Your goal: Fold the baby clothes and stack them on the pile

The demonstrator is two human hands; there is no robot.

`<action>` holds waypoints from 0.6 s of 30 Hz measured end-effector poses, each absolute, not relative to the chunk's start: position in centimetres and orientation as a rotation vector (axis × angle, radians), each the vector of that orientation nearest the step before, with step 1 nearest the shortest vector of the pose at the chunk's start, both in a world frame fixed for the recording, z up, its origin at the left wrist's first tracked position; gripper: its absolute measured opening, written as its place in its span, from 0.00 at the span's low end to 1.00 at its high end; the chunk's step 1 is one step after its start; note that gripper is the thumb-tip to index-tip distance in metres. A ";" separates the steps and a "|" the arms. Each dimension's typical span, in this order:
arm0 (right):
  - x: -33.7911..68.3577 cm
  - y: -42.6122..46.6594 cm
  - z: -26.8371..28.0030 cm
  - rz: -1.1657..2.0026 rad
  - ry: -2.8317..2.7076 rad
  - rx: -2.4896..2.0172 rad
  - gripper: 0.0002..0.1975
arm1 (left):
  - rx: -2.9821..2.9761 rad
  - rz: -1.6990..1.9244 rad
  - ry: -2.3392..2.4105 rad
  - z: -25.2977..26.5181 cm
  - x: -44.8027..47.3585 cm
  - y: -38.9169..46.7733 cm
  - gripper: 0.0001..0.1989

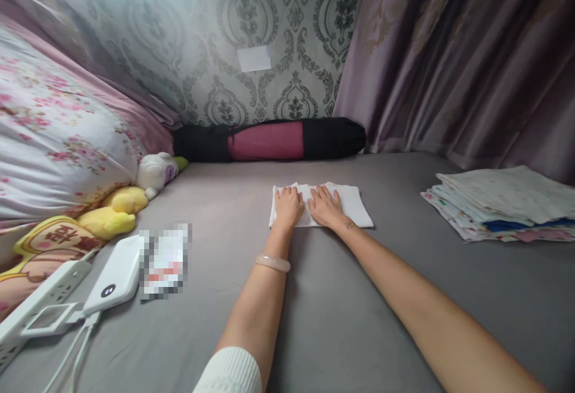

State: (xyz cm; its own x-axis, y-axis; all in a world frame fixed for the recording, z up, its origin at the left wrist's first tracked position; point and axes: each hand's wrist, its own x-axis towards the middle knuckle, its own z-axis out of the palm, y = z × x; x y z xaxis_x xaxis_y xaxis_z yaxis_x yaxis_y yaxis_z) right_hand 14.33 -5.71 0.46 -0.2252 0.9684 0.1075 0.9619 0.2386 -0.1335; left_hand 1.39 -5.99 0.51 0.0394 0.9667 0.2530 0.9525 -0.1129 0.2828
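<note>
A white folded cloth lies flat on the grey bed sheet in front of me. My left hand rests palm down on its left part, fingers stretched out toward the far edge. Beside it, my right hand presses flat near the cloth's middle with its fingers spread. Neither hand grips anything. What kind of garment or cloth it is cannot be made out. On the left wrist sits a pale bangle.
Folded cloths are stacked at the right. A black and red roll-shaped bag lies along the wall. At the left are a power bank with cables, a power strip, a blurred packet and plush toys.
</note>
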 end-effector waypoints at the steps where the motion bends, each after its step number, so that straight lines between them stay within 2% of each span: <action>1: 13.9 -5.7 0.4 0.081 -2.341 -1.837 0.28 | 2.239 0.625 2.116 0.5 1.0 -6.0 0.18; 10: 13.2 -5.5 -0.8 0.069 -2.329 -1.860 0.28 | 2.085 0.608 2.104 -0.3 -0.2 -5.7 0.16; 14: 13.2 -5.4 -0.4 0.098 -2.344 -1.858 0.28 | 1.973 0.777 2.004 -0.1 -0.9 -4.7 0.15; 18: 12.4 -5.3 0.2 0.164 -2.340 -1.884 0.28 | 1.663 1.104 1.973 0.2 -2.4 -3.9 0.19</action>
State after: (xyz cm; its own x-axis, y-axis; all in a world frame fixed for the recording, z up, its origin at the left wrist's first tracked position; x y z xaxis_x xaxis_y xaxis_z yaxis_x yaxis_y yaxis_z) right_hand 12.43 -5.31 0.19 -0.2102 0.9770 0.0351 0.9626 0.2131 -0.1676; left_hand -2.44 -3.86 0.25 -0.2620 0.9391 0.2223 0.6807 0.0165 0.7324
